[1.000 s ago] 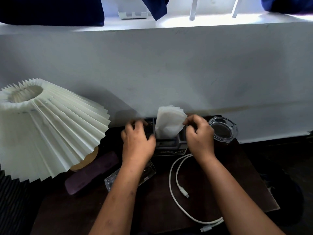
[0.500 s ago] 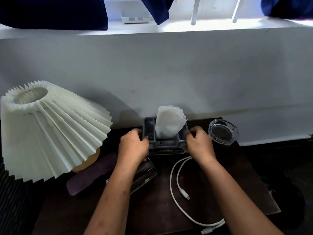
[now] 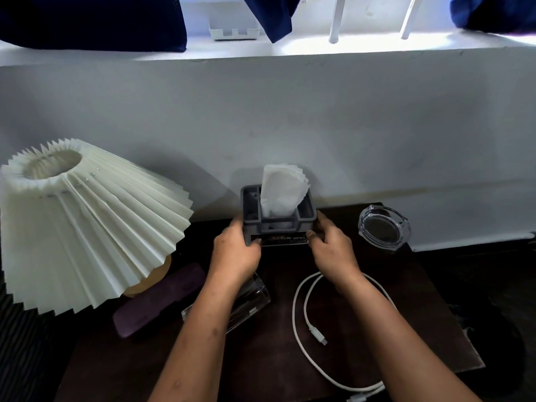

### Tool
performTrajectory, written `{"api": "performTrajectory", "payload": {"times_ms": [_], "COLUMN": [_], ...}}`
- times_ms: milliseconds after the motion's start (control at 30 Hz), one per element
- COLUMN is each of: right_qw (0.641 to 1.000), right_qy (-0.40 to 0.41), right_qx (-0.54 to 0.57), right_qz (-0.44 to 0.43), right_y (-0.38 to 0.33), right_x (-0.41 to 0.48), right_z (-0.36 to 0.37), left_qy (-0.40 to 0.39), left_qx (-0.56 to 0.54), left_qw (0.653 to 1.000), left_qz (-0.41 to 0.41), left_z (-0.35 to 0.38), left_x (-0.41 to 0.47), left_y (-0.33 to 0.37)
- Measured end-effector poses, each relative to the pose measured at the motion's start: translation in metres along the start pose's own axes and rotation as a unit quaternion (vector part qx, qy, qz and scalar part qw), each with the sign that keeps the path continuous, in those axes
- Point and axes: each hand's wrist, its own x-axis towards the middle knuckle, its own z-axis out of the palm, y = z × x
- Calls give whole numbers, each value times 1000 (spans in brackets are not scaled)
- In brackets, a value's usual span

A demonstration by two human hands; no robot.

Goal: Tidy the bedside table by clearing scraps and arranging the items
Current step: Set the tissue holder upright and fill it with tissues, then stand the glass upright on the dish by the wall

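Note:
A grey napkin holder (image 3: 278, 224) with white napkins (image 3: 282, 193) standing in it sits at the back of the dark bedside table (image 3: 278, 355), against the wall. My left hand (image 3: 235, 253) grips its left side and my right hand (image 3: 333, 250) grips its right side. A white charging cable (image 3: 304, 317) loops on the table under my right forearm. A clear plastic box (image 3: 255, 297) lies partly hidden under my left forearm, beside a dark purple case (image 3: 156, 303).
A pleated cream lamp shade (image 3: 87, 227) leans over the table's left side, above its tan base (image 3: 153, 278). A glass ashtray (image 3: 384, 227) stands at the back right. The white wall rises directly behind the table; the window ledge (image 3: 290, 50) is above.
My right hand left the napkins and dropped to the holder's right side. My left hand came off the holder's top to its left side. Both hands now clasp it.

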Motion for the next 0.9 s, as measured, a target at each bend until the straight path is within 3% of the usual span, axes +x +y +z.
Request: {"api": "performTrajectory", "payload": {"times_ms": [600,767,900], "right_qw": [999,997,993], "right_qy": [-47,-17,-47], "right_qx": [-12,-67,-106], "right_qz": [1,35,32], "right_y": [9,4,-3], "right_x": [2,-3,-20], "right_z": [3,0,-4], "left_qy": [-4,14,-1], "left_qx": [68,82,101], "left_qw": [994,994,993], "left_qz": [80,75,58], "left_z": [2,-6,-18], "left_x": [-6,-10,-23], "left_y": [-6,-11,-19]}}
